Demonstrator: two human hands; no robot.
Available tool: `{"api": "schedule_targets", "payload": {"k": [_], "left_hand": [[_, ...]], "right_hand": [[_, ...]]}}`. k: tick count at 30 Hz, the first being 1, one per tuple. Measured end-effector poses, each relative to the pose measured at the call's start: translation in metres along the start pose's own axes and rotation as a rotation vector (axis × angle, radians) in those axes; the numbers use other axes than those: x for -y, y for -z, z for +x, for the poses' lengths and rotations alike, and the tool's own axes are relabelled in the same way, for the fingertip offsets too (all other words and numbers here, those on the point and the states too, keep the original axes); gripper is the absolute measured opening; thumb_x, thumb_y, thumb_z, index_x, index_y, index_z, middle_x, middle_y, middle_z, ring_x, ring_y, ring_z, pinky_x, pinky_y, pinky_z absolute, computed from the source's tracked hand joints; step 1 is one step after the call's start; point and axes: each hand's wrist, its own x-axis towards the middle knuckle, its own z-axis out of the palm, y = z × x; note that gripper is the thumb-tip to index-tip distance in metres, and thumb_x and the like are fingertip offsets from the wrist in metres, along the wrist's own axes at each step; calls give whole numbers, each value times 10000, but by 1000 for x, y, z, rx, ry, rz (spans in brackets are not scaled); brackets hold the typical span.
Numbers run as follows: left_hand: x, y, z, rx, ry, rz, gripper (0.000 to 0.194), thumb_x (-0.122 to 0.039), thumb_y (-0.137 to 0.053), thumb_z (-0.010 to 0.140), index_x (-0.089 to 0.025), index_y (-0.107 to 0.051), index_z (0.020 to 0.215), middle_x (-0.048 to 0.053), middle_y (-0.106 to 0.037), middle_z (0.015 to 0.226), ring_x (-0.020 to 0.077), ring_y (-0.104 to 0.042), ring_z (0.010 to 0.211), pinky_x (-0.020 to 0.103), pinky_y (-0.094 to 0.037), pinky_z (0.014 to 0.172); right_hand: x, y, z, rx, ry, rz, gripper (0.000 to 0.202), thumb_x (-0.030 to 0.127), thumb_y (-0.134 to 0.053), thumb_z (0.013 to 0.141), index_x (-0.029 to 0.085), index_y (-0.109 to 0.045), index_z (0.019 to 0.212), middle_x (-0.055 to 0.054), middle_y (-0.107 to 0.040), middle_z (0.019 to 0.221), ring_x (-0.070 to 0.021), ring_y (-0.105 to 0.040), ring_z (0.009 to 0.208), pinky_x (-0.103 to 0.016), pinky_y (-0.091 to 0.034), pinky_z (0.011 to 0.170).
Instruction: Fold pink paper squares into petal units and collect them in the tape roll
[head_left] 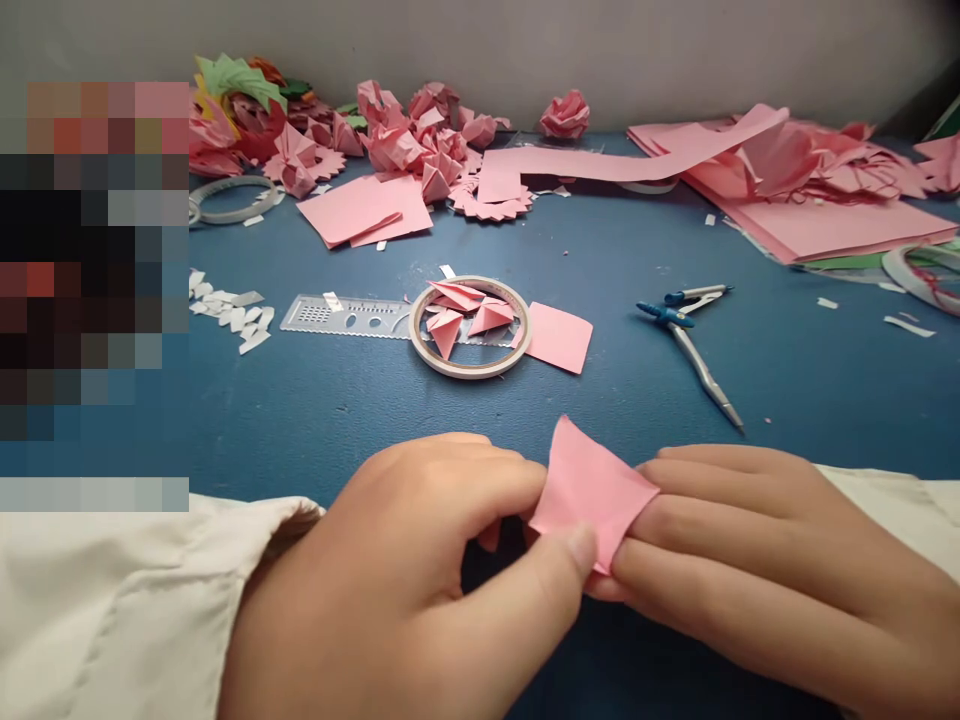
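Note:
Between my two hands, low in the head view, is a small pink paper square (589, 485) with a slight curl. My left hand (420, 560) pinches it, thumb on its lower edge and index finger at its left side. The fingers of my right hand (765, 550) lie close together at its right corner and grip it; the right thumb is mostly hidden. Just beyond, a roll of tape (469, 372) lies flat around several folded pink paper pieces (491, 315). It rests over a clear plastic ruler (322, 318) and beside another pink paper square (561, 338).
A drawing compass (697, 365) lies to the right. White paper scraps (236, 315) are at left. Crumpled pink paper flowers (405, 130), pink sheets (840, 225) and a long pink strip (585, 165) line the back of the blue table (600, 255). A blurred patch covers the far left.

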Motion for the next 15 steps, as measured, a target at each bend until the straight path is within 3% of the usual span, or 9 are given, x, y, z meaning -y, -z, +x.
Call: {"api": "schedule_targets", "payload": {"k": [3,4,5,8,9,11,13,15], "left_hand": [[0,0,2,69,-40,63,307,-298,-496,902,-232,-505,603,-93,-584,572,91,-569,554,239,-357,502],[2,0,3,86,-46,83,318,-281,-505,928,-230,-526,615,-100,-588,585,81,-559,556,232,-363,507],[4,-1,3,83,-74,97,340,-270,-511,959,-225,-531,623,-103,-568,585,73,-527,547,236,-352,505],[12,-6,-2,-14,-160,143,349,-225,-505,995,-218,-540,649,-96,-527,598,76,-494,571,275,-332,536],[15,-8,-4,-47,-179,161,340,-215,-494,993,-220,-545,656,-91,-525,606,83,-499,583,292,-331,550],[19,-13,-12,-76,-193,201,327,-212,-489,979,-228,-537,656,-85,-504,603,95,-503,580,305,-347,561],[22,-17,-19,-184,-173,241,284,-222,-508,961,-253,-574,687,-88,-562,637,106,-576,626,277,-433,619],[25,-20,-25,-296,-177,265,235,-222,-511,940,-299,-667,781,-88,-716,755,135,-715,774,257,-542,744]], "right_hand": [[2,-3,0,10,39,21,467,325,-491,1283,252,-728,887,8,-751,796,-171,-780,746,-342,-632,756],[1,-3,-1,-160,14,22,529,353,-448,1289,256,-642,808,-5,-702,731,-186,-755,690,-356,-628,727],[-1,-3,-4,-230,-80,18,522,373,-402,1294,266,-598,822,-29,-712,750,-210,-759,698,-376,-634,731],[-9,3,-10,-60,-71,101,102,249,-561,1246,259,-662,1237,-30,-800,924,-188,-819,827,-287,-664,767],[-13,5,-10,-36,-94,114,132,245,-564,1240,252,-639,1348,-41,-819,990,-183,-836,883,-255,-682,806],[-18,5,-10,-53,-107,120,349,434,-464,1273,229,-605,1517,-85,-839,1086,-208,-849,949,-262,-716,870],[-21,2,-9,-65,-101,149,391,387,-387,1280,228,-615,1554,-94,-849,1154,-199,-856,999,-232,-714,922],[-20,-3,-7,-51,-75,151,394,260,-349,1268,252,-618,1556,-76,-847,1185,-170,-855,1034,-185,-692,941]]}}
